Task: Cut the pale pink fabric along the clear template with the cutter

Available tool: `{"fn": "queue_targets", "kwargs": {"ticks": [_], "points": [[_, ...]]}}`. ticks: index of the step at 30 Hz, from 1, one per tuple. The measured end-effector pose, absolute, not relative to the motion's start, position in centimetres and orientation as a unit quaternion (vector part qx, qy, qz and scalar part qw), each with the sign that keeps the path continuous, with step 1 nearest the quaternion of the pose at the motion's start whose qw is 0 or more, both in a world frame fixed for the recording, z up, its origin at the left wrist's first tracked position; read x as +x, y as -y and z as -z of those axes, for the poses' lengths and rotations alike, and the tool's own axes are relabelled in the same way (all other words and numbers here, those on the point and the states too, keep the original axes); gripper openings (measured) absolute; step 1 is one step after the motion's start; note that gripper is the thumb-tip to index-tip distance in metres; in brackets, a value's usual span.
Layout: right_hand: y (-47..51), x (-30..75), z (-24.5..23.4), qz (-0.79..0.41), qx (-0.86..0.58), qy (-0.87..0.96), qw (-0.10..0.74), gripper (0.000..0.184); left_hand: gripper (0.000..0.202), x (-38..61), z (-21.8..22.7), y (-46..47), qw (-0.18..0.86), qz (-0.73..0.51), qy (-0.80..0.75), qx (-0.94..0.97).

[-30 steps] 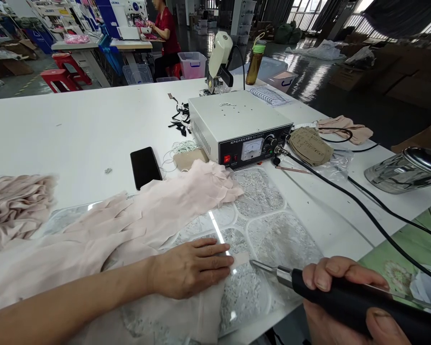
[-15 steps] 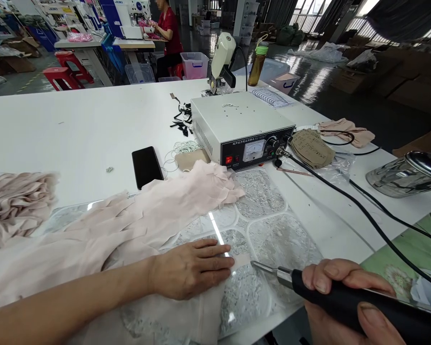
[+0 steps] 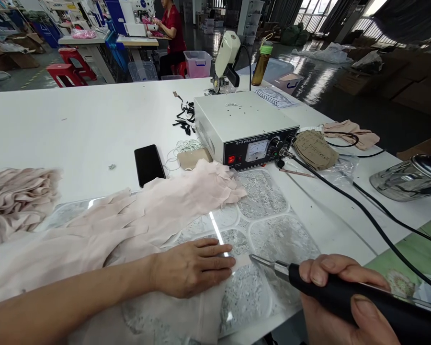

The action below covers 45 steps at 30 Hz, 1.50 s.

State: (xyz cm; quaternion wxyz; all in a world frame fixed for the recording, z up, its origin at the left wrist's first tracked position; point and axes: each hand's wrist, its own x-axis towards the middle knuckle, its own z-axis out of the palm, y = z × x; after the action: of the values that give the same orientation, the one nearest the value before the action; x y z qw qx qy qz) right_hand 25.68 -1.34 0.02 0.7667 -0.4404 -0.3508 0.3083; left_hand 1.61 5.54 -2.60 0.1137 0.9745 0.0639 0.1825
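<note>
My left hand (image 3: 196, 268) lies flat with its fingers stretched out, pressing on pale pink thin fabric (image 3: 175, 194) spread over a clear patterned mat (image 3: 278, 235). A narrow pale strip (image 3: 242, 261) of that fabric sticks out past its fingertips. My right hand (image 3: 330, 268) is wrapped round the black handle of an ultrasonic cutter (image 3: 307, 283). The cutter's thin metal tip points left and is at the end of the strip; whether it touches cannot be made out. The handle's rear runs out of view at the lower right.
A white control box (image 3: 249, 120) with a dial stands ahead; its black cable (image 3: 348, 191) curves to the right. Around it are a phone (image 3: 149, 165), brown patterns (image 3: 316, 149), a glass jar (image 3: 405, 177) and a bottle (image 3: 261, 64). Folded fabric (image 3: 25, 191) lies left. A person sews behind.
The view has shifted slightly. The cutter's tip has moved a little to the left and up along the strip's end. My left hand stays flat in place.
</note>
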Motion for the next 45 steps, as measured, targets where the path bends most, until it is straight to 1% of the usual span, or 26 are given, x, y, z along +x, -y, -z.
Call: {"fn": "queue_targets", "kwargs": {"ticks": [8,12,21,31,37,45], "points": [[1.4,25.6,-0.6,-0.318,-0.431,0.354,0.766,0.014,0.029,1.5,2.9,-5.5,0.114,-0.187,-0.060,0.974],[1.5,24.8,-0.9,-0.339,-0.415,0.358,0.765,0.012,0.029,1.5,2.8,-5.5,0.114,-0.190,-0.059,0.973],[1.0,23.7,-0.2,-0.370,-0.387,0.388,0.750,0.012,0.031,1.5,2.9,-5.4,0.114,-0.188,-0.065,0.973],[0.9,23.5,-0.4,-0.370,-0.381,0.411,0.740,0.010,0.030,1.5,2.7,-5.5,0.116,-0.191,-0.062,0.973],[1.6,24.4,-1.0,-0.361,-0.387,0.394,0.752,0.014,0.028,1.5,2.8,-5.5,0.120,-0.185,-0.058,0.974],[2.4,23.8,-0.8,-0.394,-0.379,0.396,0.737,0.014,0.032,1.5,2.7,-5.5,0.112,-0.168,-0.060,0.978]]}}
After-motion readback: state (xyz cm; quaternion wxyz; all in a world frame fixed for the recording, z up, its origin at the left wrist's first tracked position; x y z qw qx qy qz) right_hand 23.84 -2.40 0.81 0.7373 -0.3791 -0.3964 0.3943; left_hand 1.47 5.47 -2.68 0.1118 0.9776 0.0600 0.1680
